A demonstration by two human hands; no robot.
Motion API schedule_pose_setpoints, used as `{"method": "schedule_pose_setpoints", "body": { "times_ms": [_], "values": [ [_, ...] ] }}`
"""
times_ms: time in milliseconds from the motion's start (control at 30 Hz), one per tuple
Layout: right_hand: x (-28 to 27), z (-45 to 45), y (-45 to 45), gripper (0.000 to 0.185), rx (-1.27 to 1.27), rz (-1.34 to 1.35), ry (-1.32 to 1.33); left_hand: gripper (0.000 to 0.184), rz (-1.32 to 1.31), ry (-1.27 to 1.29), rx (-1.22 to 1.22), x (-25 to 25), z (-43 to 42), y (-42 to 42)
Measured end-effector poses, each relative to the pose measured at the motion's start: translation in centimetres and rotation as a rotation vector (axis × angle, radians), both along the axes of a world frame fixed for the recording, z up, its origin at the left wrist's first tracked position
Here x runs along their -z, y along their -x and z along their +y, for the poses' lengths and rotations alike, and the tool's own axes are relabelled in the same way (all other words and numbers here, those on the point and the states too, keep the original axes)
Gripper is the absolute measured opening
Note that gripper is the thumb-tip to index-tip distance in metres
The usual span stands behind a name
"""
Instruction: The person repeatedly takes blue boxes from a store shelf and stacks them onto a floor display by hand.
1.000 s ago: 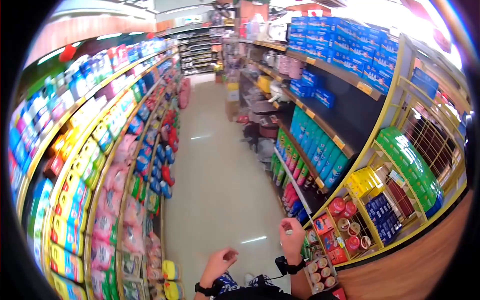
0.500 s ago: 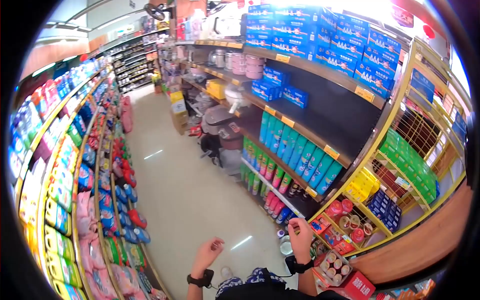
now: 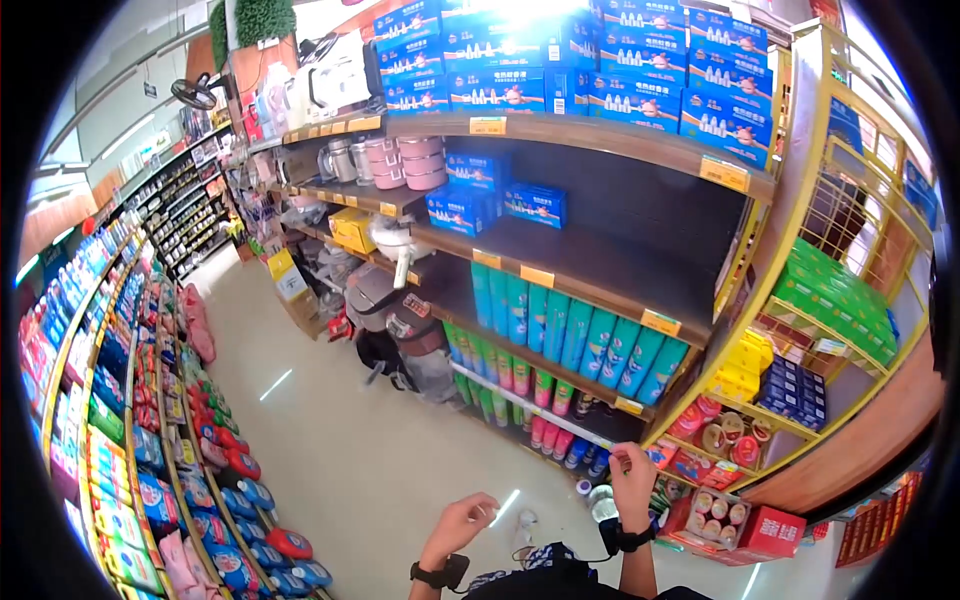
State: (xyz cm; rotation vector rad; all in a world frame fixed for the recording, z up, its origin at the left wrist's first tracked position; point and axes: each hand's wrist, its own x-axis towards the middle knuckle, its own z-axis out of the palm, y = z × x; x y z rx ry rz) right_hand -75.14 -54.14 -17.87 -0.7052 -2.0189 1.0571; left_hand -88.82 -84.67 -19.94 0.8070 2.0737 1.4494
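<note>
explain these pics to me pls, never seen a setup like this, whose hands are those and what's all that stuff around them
There is no robot here. A person wears one camera on their head, looking forward and down, so every picture comes from there, with the curved black edge around it.

At the bottom are the person's own bare hands: left hand and right hand, each with a black band at the wrist. Both are loosely curled above the floor, and I see nothing held in either.

Around them is a shop aisle. The shelf unit ahead carries blue boxes on top and teal containers lower down. Beside it, a yellow wire rack holds green packs. Colourful packs line the left side.
</note>
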Motion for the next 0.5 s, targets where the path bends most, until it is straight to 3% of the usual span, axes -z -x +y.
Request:
{"method": "schedule_pose_setpoints", "body": {
  "times_ms": [200,267,367,500],
  "values": [
    [-1.4,2.6,12.2,0.02,-0.143,0.032,-0.025,0.016,0.023,0.072,-0.002,-2.1,4.2,8.3],
    [-0.4,3.1,16.0,0.023,-0.171,0.057,-0.139,0.017,-0.012,0.062,-0.01,-1.9,5.3,11.4],
    [-2.6,2.6,19.5,0.017,-0.248,0.054,-0.101,0.016,0.104,0.036,-0.056,-2.7,8.3,14.6],
    [-6.0,4.8,23.3,0.017,-0.239,0.064,-0.188,0.016,0.05,-0.085,0.046,-2.9,12.0,19.2]
  ]
}}
